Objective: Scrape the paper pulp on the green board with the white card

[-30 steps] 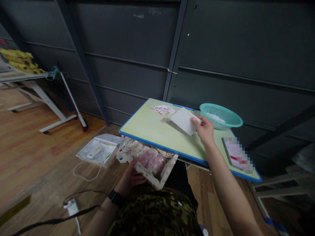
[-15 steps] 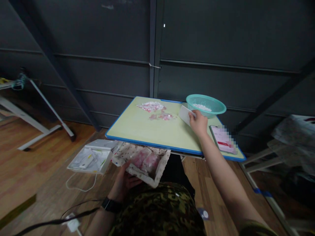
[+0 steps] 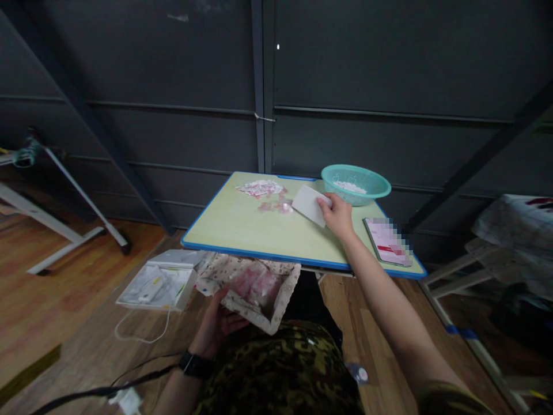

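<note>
My right hand (image 3: 339, 215) grips a flat white card (image 3: 309, 204) by its right end, tilted over the pale yellow tabletop (image 3: 224, 225). The card's left edge is beside a small scatter of pinkish bits (image 3: 276, 206). Farther back lies a pile of white and pink pieces (image 3: 260, 188). Below the table's front edge my left hand (image 3: 222, 316) holds a speckled, paper-like open tray (image 3: 283, 297) from underneath, its fingers curled round the near wall. Pink and whitish contents (image 3: 254, 286) are in it; I cannot tell exactly what they are.
A green basket (image 3: 356, 173) with white pieces inside stands at the table's back right. A phone (image 3: 386, 242) lies at the right edge. On the left, an open white box (image 3: 158, 282) holds a white device with a cable. Dark panels (image 3: 194, 138) rise behind the table.
My right hand has moved the white card leftward, away from the basket and up to the pinkish bits. My left hand still holds the tray in nearly the same spot. The view has shifted slightly.
</note>
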Available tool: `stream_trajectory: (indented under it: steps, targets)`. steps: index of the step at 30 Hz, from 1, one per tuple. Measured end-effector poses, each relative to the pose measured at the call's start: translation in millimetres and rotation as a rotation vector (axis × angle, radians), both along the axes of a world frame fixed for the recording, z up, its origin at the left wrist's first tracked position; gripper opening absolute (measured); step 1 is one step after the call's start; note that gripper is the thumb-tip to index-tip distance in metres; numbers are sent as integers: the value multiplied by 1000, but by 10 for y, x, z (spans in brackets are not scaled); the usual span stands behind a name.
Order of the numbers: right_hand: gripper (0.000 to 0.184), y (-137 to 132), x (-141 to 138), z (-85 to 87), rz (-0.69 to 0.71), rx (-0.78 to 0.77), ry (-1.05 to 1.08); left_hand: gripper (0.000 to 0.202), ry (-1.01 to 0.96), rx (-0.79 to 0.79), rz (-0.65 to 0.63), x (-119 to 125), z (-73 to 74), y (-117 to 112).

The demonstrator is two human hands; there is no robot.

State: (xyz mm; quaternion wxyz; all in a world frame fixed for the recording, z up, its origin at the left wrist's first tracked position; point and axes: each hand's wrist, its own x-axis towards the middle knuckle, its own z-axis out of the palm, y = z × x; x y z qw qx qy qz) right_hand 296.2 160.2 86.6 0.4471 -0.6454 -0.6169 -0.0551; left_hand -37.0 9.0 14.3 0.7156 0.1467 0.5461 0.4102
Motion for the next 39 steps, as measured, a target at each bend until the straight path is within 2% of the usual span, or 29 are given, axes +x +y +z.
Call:
stream_trajectory:
  steps: [4,7,20,39]
  targets:
    - [43,1,52,25,-75,99,99,21,-7,-3,8,12,3,-3]
    - [39,-16,77,34,-93,104,120,22,-6,-4,13,24,14,-6]
    - [40,-61,33,57,-9,49,174,24,1,-10,6,11,1,-2]
    - [38,-84,11,71,13,44,159,30,-2,-9,-12,-2,-5,1]
